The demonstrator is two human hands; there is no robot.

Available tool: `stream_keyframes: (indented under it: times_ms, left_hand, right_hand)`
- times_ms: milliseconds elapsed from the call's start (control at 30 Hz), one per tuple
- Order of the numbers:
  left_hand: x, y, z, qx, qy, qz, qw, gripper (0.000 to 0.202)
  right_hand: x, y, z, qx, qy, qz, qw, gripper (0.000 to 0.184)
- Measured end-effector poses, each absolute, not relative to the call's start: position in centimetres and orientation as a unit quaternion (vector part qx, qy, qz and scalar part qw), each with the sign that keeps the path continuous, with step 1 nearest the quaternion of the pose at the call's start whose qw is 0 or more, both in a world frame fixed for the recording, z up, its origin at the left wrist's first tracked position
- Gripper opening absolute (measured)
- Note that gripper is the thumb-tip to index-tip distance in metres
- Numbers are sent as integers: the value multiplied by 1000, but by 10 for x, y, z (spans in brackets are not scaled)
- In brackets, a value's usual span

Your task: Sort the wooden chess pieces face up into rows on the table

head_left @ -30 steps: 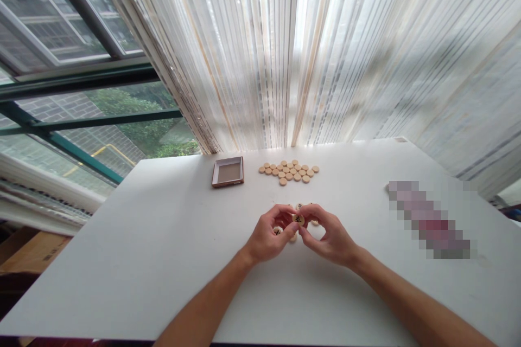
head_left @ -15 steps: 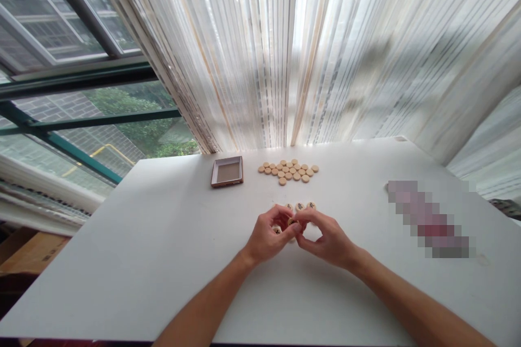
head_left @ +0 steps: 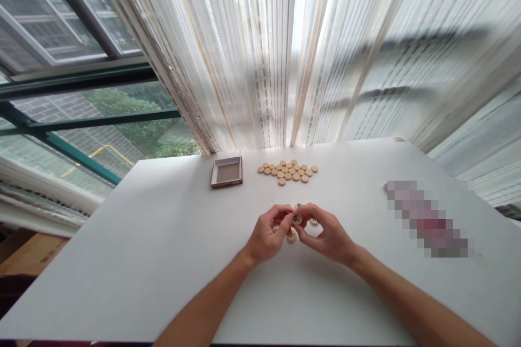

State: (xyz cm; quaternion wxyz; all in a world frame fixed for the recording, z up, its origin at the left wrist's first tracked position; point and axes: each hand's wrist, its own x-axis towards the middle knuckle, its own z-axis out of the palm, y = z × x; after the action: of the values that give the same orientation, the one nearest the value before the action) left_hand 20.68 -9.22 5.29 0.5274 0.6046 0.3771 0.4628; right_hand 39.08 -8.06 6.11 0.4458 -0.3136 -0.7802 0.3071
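Piece (head_left: 297, 220): between left hand (head_left: 264, 234) and right hand (head_left: 328, 232).
Hands: curled, fingertips pinching it!
Surface (head_left: 163, 249): stretches wide leftward, edges well away.

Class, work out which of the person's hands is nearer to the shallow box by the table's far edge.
Left. The left hand is in front of the shallow box, to its right; the right hand is also in front, but farther right.

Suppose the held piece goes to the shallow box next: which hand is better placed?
Probably the left hand. Like the right hand, it appears to grip the held piece, but it is nearer the shallow box, which lies beyond it and to its left.
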Motion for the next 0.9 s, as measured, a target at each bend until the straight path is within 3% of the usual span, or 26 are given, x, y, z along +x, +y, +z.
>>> stream_keyframes:
  times_ms: [633, 900]
  left_hand:
    - [208, -95, 53, 649, 405, 449, 462, 32]
    - [209, -96, 55, 705, 371, 440, 414, 22]
  right_hand:
    - [395, -81, 60, -337, -752, 359, 438, 19]
    - [394, -76, 53, -382, -735, 350, 438, 11]
